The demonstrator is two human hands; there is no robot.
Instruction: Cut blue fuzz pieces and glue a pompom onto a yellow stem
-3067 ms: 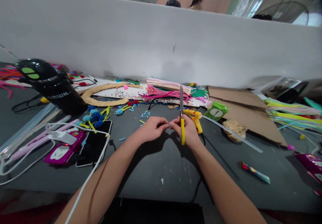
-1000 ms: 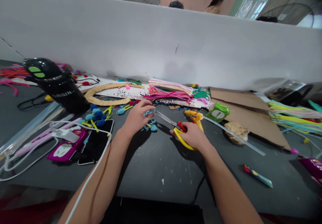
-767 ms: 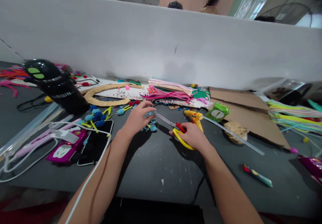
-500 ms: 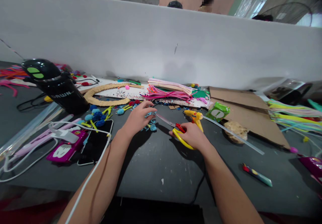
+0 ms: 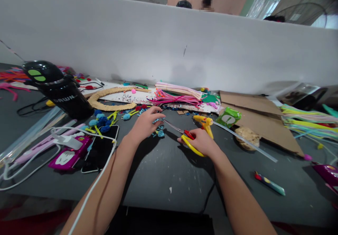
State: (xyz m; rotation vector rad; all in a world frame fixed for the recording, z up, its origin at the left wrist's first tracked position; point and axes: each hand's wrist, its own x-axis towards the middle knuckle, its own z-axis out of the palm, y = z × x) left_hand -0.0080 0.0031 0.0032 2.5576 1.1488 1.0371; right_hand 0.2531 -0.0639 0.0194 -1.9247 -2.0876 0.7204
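My right hand [image 5: 199,141] is closed around the handles of the red-and-yellow scissors [image 5: 191,146]. Their blades point left, with the tips close to the fingers of my left hand [image 5: 145,123]. That hand pinches a small light-blue fuzzy piece [image 5: 156,120], mostly hidden by the fingers. Just below it, blue fuzzy clippings [image 5: 160,133] lie on the grey table [image 5: 163,178]. A yellow glue gun [image 5: 204,121] rests behind my right hand.
Left stand a black tumbler [image 5: 67,99], a phone [image 5: 101,152] and a purple device [image 5: 69,155] with a white cable crossing my left forearm. Pipe cleaners [image 5: 179,96] lie at the back. Cardboard [image 5: 266,127], a green box [image 5: 229,117] and a cutter [image 5: 269,184] lie right.
The scissor blades have shifted slightly at the left fingertips and look a little thinner. Both hands stay in nearly the same place. A person behind the partition has moved left.
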